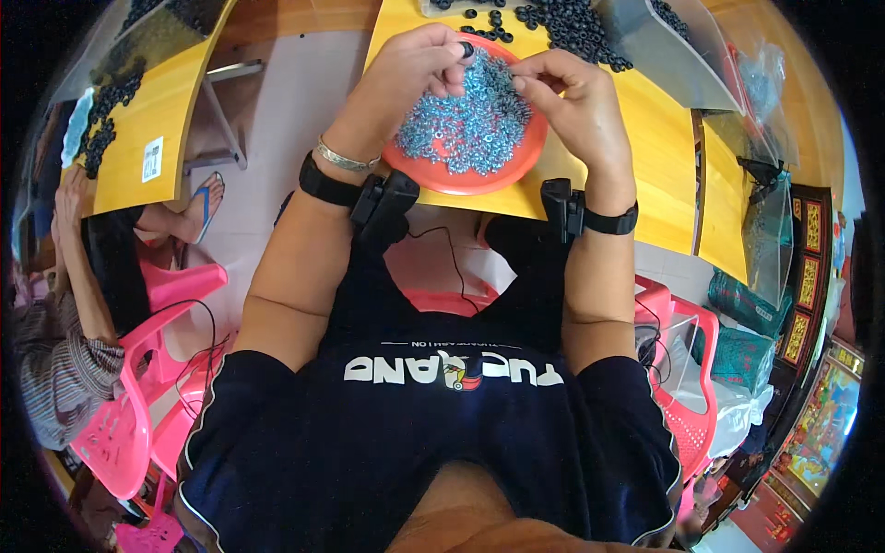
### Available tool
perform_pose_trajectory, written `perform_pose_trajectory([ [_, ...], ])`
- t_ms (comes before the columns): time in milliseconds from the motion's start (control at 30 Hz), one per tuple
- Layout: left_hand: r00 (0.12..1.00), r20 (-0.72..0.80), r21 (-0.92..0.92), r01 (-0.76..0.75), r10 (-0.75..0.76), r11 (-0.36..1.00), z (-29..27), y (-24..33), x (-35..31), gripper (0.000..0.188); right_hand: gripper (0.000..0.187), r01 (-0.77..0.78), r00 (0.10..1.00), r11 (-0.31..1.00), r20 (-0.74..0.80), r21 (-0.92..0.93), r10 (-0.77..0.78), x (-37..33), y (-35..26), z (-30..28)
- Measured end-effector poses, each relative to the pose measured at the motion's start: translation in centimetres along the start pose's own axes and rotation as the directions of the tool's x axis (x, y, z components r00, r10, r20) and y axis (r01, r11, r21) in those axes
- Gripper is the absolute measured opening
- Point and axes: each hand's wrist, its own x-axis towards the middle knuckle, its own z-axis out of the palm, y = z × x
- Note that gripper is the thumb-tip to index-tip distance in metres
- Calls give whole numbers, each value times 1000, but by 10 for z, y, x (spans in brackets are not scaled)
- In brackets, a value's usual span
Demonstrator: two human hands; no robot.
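A small round black part (466,50) is pinched between the thumb and fingers of my left hand (417,72), above the far left side of a red round plate (466,188). Small shiny metal pieces (452,138) heap up in that plate, with a darker patch of them at its right side. Over the plate's right rim, my right hand (583,103) has thumb and forefinger closed together; whatever lies between those fingertips is too small to make out. The two hands are apart.
Many black round parts (576,29) lie loose on the yellow table (650,120) beyond the plate. A clear-walled bin (659,55) stands at the far right. To the left, another person (69,369) sits at a second yellow table (166,115) with more black parts.
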Motion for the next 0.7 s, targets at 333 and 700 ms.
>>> perform_pose_trajectory([
  [333, 1000, 12, -172, 12, -10, 985, -4, -5, -2, 25, 14, 279, 953, 887, 217, -368, -210, -10, -16, 17],
  [700, 998, -61, -211, -42, 30, 977, -6, -3, -3, 27, 6, 305, 942, 827, 279, -472, -188, -11, -13, 36],
])
